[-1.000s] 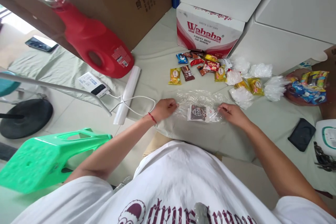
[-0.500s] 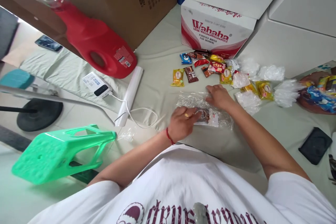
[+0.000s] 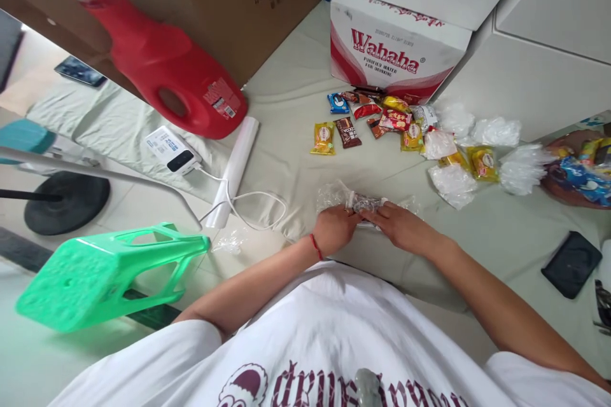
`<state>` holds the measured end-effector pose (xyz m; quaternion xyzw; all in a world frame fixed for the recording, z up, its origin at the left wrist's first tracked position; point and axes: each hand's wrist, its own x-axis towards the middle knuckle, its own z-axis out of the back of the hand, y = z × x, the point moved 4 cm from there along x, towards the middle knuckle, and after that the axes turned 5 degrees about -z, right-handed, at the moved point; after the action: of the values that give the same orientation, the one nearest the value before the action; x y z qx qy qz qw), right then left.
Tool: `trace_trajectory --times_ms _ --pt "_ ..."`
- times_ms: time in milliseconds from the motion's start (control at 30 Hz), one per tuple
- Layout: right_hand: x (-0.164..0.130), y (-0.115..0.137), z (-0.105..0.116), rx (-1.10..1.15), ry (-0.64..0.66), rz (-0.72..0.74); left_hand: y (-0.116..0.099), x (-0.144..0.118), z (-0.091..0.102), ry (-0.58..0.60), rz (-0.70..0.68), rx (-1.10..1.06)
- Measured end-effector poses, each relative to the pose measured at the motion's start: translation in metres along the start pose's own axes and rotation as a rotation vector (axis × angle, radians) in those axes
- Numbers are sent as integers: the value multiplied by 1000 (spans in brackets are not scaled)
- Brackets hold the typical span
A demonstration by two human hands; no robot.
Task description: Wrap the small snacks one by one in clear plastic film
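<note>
Clear crinkly plastic film (image 3: 334, 194) with a small dark-printed snack packet (image 3: 366, 202) rolled inside sits on the pale green cloth-covered table (image 3: 296, 159), right in front of the person. Left hand (image 3: 334, 229) and right hand (image 3: 398, 226) both pinch the bundle from the near side, fingers closed on film and packet together. Judgement: very light, floppy, slick, clingy film; no stiffness, springs open if let go. Packet is the only firm part, so grip there, at both ends. Loose wrapped snacks (image 3: 382, 124) lie well apart, farther back.
</note>
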<state>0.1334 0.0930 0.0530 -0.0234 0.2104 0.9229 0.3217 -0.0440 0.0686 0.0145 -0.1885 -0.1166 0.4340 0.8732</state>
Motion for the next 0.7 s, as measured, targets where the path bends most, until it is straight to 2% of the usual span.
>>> trace_trajectory --times_ms 67,100,133,200,233,267,300,333,433,500,600,700 --pt "-5 5 -12 -24 -28 17 11 -13 6 -110 -22 -190" --pt "-7 7 -16 -33 -37 29 19 -21 10 -195 14 -294" --pt "-7 10 -19 -42 -41 40 30 -28 16 -306 95 -376" --pt "-8 13 -20 -53 -45 43 52 -39 27 -545 358 -411" --pt "-8 14 -20 -56 -46 35 59 -41 32 -625 492 -363" --pt "-8 15 -19 -57 -48 27 63 -41 36 -647 594 -290" --pt "-8 15 -19 -56 -49 21 64 -37 40 -607 653 -211" --pt "-8 15 -19 -53 -51 20 62 -30 42 -517 668 -140" --pt "-8 12 -18 -37 -55 28 48 -15 46 -188 572 -30" --pt "-7 9 -18 -23 -56 30 38 -12 52 -62 555 -91" --pt "-3 7 -19 3 -53 26 23 -7 53 -4 632 -477" --pt "1 9 -16 45 -53 28 2 10 36 20 688 -980"
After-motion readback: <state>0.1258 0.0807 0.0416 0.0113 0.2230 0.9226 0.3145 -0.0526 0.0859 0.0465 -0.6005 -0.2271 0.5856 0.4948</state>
